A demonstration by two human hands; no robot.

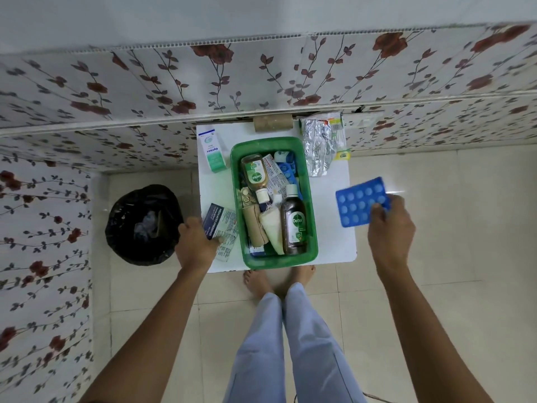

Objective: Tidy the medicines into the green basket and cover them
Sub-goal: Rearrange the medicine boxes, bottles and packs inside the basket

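1. Head view: my right hand (390, 225) is pinching a blue blister pack (361, 202) by its corner, held off the right edge of the small white table (331, 242).
2. My left hand (197, 241) presses on a medicated dressing box (219, 228) — just left of the green basket (236, 199).
3. Basket's on the table, two Dettol bottles (295, 225) inside — no cover on it.
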